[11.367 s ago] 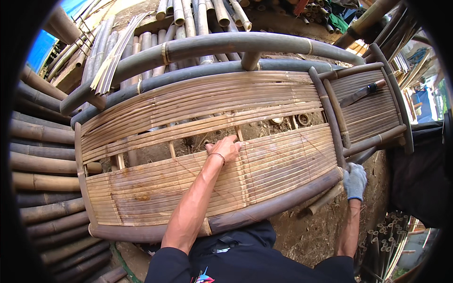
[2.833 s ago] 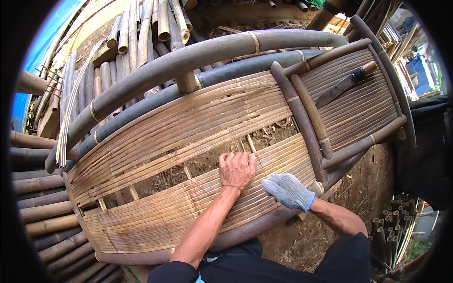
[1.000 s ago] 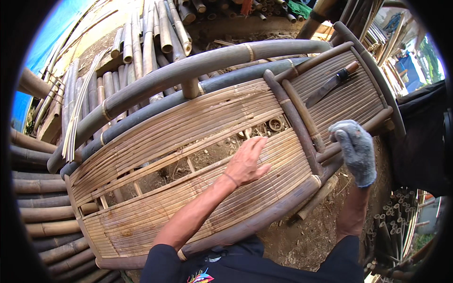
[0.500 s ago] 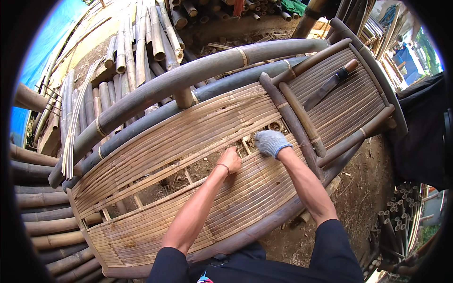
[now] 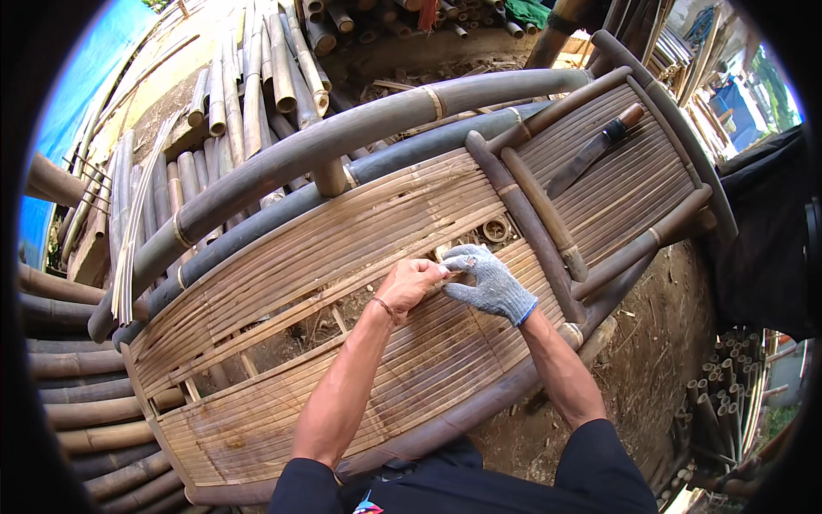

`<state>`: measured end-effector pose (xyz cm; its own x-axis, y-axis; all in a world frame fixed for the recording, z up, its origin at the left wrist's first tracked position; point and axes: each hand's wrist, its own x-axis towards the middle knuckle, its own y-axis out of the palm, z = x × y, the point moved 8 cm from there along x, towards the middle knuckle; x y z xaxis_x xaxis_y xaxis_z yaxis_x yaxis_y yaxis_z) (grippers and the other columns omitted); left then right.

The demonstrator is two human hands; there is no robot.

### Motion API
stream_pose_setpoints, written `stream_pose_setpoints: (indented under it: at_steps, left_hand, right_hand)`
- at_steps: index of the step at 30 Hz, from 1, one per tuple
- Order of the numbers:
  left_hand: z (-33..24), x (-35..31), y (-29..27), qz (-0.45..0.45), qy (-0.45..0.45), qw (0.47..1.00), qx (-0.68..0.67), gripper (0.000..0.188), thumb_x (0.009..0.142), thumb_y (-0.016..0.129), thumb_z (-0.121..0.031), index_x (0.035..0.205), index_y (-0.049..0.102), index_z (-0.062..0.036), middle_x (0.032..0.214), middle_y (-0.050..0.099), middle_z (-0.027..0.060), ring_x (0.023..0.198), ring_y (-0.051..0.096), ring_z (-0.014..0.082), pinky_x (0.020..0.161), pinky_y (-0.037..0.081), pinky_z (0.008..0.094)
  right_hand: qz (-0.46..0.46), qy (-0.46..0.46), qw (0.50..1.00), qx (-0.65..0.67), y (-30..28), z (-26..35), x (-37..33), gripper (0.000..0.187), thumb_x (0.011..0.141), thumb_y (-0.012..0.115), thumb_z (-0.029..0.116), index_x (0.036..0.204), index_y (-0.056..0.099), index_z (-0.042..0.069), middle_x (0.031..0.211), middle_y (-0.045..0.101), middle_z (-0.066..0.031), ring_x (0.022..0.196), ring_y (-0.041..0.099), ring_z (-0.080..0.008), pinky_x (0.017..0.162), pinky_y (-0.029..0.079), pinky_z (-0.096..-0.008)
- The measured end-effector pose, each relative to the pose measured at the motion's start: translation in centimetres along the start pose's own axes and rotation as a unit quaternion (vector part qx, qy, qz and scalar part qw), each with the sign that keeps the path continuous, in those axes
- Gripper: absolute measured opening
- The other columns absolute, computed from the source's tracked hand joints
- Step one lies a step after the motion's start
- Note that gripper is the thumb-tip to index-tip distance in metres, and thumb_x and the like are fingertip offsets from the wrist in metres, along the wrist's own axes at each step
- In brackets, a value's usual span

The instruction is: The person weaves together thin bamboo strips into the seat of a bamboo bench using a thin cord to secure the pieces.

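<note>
Over a gap in the seat of a bamboo bench [image 5: 411, 347], my two hands meet at the fingertips. My bare left hand [image 5: 409, 286] has thumb and forefinger pinched together; whatever lies between them is too small to make out. My right hand [image 5: 490, 283], in a grey knitted glove, curls its fingers and thumb toward the same spot, and its grip is partly hidden. Long split-bamboo slats [image 5: 282, 420] lie on both sides of the gap. A short crosspiece [image 5: 340, 319] shows in the opening, and a cut bamboo ring end [image 5: 495, 229] sits beyond the glove.
A large knife [image 5: 591, 154] with a dark blade and wooden handle rests on the slatted section at the right. The curved bamboo backrest rail [image 5: 342, 133] arches along the far side. Bamboo poles [image 5: 248, 94] are stacked behind, with more poles [image 5: 103, 437] at the left.
My right hand has turned and drawn back from the gap to meet the left. My left hand has lifted slightly, its fingers now pinched against the gloved fingertips.
</note>
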<state>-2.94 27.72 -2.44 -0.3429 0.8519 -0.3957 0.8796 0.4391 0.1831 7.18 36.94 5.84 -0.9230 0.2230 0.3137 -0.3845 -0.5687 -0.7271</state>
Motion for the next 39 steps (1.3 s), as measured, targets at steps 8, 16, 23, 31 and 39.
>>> stream_pose_setpoints:
  at_steps: [8,16,23,31,39]
  left_hand:
    - [1.7,-0.4,-0.4,-0.172,-0.007,0.934,0.313,0.045,0.095,0.057,-0.042,0.095,0.076,-0.0019,0.087,0.074,0.0205,0.084,0.069,0.0322,0.082,0.048,0.046]
    - [2.9,-0.8,1.5,-0.177,-0.024,0.882,0.435,0.043,0.101,0.05,-0.044,0.089,0.078,-0.0124,0.089,0.074,0.0155,0.095,0.067,0.0363,0.097,0.032,0.0543]
    - [2.0,-2.3,2.2,-0.239,0.158,0.82,0.495,0.034,0.103,0.053,-0.035,0.087,0.072,-0.0121,0.086,0.071,0.0075,0.087,0.063,0.0293,0.101,0.033,0.0556]
    - [1.6,-2.9,2.5,-0.208,0.208,0.815,0.5,0.025,0.103,0.052,-0.031,0.095,0.067,-0.0117,0.082,0.068,0.0082,0.085,0.067,0.0284,0.1,0.04,0.0518]
    - [1.8,-2.6,2.4,-0.193,0.179,0.823,0.504,0.025,0.102,0.05,-0.03,0.095,0.066,-0.011,0.083,0.069,0.01,0.083,0.069,0.029,0.098,0.042,0.0508]
  right_hand:
    - [-0.397,0.14,0.758,0.498,-25.9,-4.2,-18.8,0.017,0.106,0.054,0.022,0.104,0.063,0.009,0.058,0.032,0.0065,0.046,0.031,-0.0061,0.068,0.05,-0.0288]
    - [-0.109,0.524,0.646,-0.544,-30.6,-5.8,-28.3,0.024,0.084,0.073,0.028,0.103,0.073,0.013,0.105,0.069,-0.016,0.099,0.067,-0.0381,0.088,0.053,-0.0475]
    - [-0.089,0.137,0.941,-0.295,-9.2,-2.3,-8.1,0.042,0.084,0.075,0.026,0.121,0.065,0.009,0.117,0.067,-0.0143,0.114,0.06,-0.0345,0.1,0.045,-0.0458]
    - [0.119,0.2,0.926,-0.299,1.8,-2.8,-4.0,0.025,0.097,0.059,0.028,0.095,0.067,0.005,0.093,0.065,-0.0193,0.088,0.067,-0.0391,0.076,0.054,-0.0473]
    - [0.285,0.378,0.875,0.099,-2.6,-0.3,-4.8,0.036,0.104,0.051,0.028,0.083,0.066,0.003,0.101,0.07,-0.0159,0.085,0.067,-0.0289,0.082,0.054,-0.0376]
